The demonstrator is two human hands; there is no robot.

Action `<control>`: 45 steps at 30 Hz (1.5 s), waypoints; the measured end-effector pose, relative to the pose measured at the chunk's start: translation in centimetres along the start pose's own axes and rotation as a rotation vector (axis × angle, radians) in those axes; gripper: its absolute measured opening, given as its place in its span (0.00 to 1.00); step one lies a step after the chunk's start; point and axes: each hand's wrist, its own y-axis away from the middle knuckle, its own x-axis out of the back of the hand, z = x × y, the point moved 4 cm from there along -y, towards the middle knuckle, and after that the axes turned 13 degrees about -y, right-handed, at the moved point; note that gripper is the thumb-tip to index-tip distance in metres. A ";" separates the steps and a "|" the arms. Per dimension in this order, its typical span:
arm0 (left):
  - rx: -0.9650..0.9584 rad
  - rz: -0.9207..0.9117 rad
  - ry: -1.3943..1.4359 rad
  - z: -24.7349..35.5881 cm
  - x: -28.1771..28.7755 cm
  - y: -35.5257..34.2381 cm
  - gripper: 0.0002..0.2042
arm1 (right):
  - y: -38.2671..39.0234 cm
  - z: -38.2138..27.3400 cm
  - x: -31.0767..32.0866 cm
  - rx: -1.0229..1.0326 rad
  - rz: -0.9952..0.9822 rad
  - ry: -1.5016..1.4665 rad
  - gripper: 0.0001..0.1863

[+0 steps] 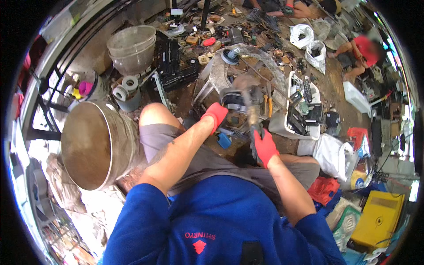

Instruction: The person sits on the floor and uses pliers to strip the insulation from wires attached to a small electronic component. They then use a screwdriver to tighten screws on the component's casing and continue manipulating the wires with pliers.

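Note:
My right hand (264,146), in a red glove with a dark palm, is closed round the handle of a hammer (251,112). The hammer's head is smeared by motion, above the work spot between my knees. My left hand (216,115), gloved the same way, grips a dark part with a grey band (235,107). Its fingers are partly hidden behind that part. The hammer head is just beyond the part; I cannot tell whether they touch. Behind it stands a worn grey ring-shaped frame (219,70) with a blue-grey spool-like piece (230,56) on its rim.
A white bin of black electronic parts (316,126) stands at my right, near orange-handled tools (268,106). To my left are a large metal drum (110,145), stacked tubs (128,66) and black casings (167,57). Scrap litters the floor ahead. People (366,51) sit further off. A yellow case (377,218) lies lower right.

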 end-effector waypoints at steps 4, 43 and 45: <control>0.010 -0.077 0.211 -2.3 -2.7 -1.3 0.23 | 2.6 -9.1 3.1 0.274 0.037 -0.275 0.29; 0.015 0.019 0.489 -6.4 -4.2 -4.6 0.17 | 4.5 -7.8 8.6 0.436 -0.085 -0.921 0.21; -0.029 0.069 0.402 -6.4 -4.1 -4.9 0.18 | 3.6 -7.5 7.4 0.454 -0.232 -1.059 0.26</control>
